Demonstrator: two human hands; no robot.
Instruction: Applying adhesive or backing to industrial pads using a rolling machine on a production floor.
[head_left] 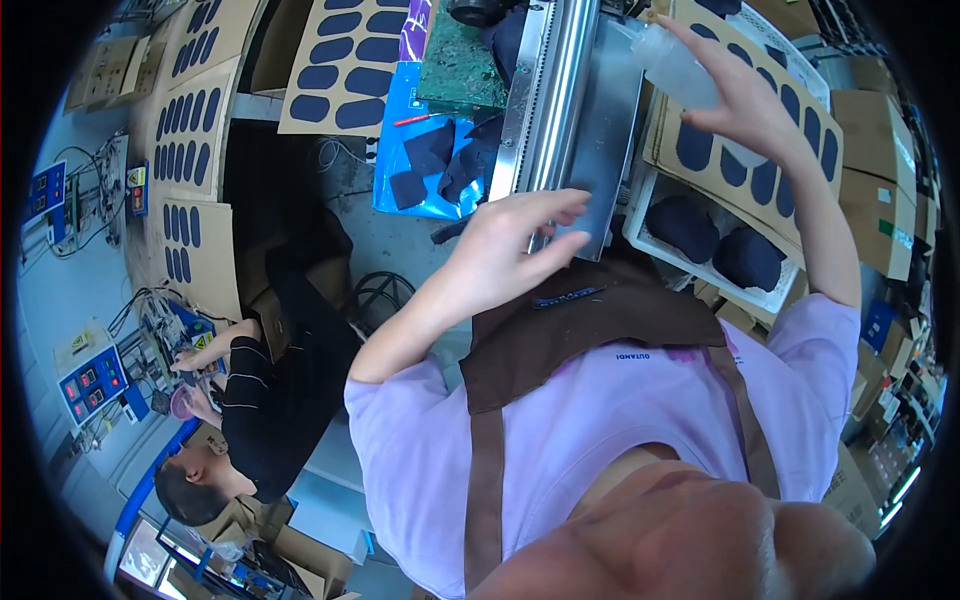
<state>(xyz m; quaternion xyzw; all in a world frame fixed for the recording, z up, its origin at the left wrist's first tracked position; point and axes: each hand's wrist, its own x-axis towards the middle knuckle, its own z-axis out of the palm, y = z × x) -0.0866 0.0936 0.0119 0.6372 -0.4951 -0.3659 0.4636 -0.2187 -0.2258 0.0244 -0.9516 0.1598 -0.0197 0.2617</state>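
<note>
- Our left hand (515, 245) lies open, fingers stretched flat and together, with the fingertips resting on the near edge of the grey metal plate (600, 150) of the bench machine.
- Our right hand (745, 105) is raised and closed around a clear plastic squeeze bottle (672, 62), which lies tilted with its neck pointing toward the top of the machine.
- The plate sits just beside a ribbed silver rail (555, 95) that runs away from us; a green board (455, 60) lies to the left of the rail.
- Below the right arm stands a white tray (640, 215) holding two dark blue padded pieces (685, 225); a cardboard sheet with dark blue oval pads (735, 150) lies behind it.
- On the left, a blue bag (400, 120) carries loose dark fabric scraps (430, 150), and more cardboard pad sheets (345, 60) lie about.
- Farther left, another person in a black shirt (265, 400) works at a separate bench with blue control boxes (92, 380).
- We judge the tilted bottle the main risk: a squeeze at this angle could drip liquid onto the rail or the tray's pieces.
- Our left fingertips lie near the rail's edge, so they could be pinched if the machine moves.
</note>
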